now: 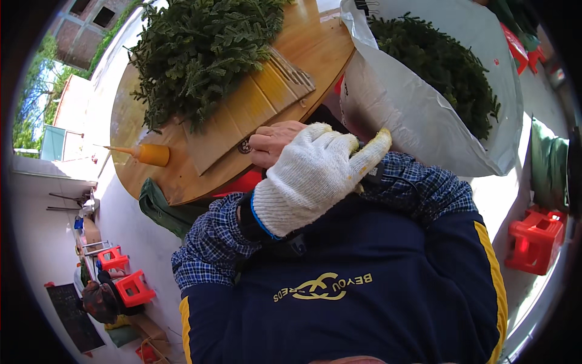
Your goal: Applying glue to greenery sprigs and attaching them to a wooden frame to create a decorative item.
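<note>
My left hand (315, 173), in a white knitted glove with yellowed fingertips, crosses over my right wrist. Its fingers curl beside a black device (374, 174) worn there; what they grip is hidden. Bare and curled into a fist, my right hand (274, 143) shows partly beyond the glove, at the near edge of a cardboard sheet (227, 130). A small round patterned piece (244, 147) lies against its fingers; whether the fist holds it, I cannot tell. Green artificial fir branches (206, 60) are heaped on the cardboard.
An orange squeeze bottle (151, 154) with a long nozzle lies on the round wooden table (130, 115). To the right, a large white sack (394, 103) holds more fir branches (436, 67). Red plastic stools (535, 239) stand at the right; others (134, 289) are at the left.
</note>
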`<state>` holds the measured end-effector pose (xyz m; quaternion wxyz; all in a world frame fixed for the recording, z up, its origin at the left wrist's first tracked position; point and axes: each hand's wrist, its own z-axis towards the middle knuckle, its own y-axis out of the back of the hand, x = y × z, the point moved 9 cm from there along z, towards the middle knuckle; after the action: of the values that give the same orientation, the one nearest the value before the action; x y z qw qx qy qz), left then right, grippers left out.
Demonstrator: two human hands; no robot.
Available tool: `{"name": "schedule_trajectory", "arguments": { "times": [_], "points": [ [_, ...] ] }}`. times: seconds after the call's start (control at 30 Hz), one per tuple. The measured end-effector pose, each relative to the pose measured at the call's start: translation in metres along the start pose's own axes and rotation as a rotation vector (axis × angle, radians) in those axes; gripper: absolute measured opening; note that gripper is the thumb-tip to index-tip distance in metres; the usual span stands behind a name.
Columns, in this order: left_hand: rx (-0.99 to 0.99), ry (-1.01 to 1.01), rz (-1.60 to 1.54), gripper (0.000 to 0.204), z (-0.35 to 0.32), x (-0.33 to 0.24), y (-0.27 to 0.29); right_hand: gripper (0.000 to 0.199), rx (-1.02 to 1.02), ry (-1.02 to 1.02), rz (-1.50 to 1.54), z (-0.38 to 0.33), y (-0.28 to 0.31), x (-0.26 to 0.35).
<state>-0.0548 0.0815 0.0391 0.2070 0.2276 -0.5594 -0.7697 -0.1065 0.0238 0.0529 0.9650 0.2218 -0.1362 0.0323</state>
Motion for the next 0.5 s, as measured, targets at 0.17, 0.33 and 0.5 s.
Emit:
{"name": "schedule_trajectory", "arguments": {
  "times": [0.17,0.33,0.5],
  "points": [
    [-0.119,-0.101,-0.155,0.068,0.006,0.001,0.043,0.022,0.069,0.133,0.04,-0.027,0.023,0.021],
    [-0.647,0.413,-0.379,0.058,-0.093,0.077,0.092,0.029,0.195,0.196,-0.067,-0.037,0.032,0.022],
    [-0.848,0.62,-0.559,0.039,-0.191,0.119,0.088,0.026,0.059,0.21,-0.141,-0.015,0.049,0.034]
  ]
}}
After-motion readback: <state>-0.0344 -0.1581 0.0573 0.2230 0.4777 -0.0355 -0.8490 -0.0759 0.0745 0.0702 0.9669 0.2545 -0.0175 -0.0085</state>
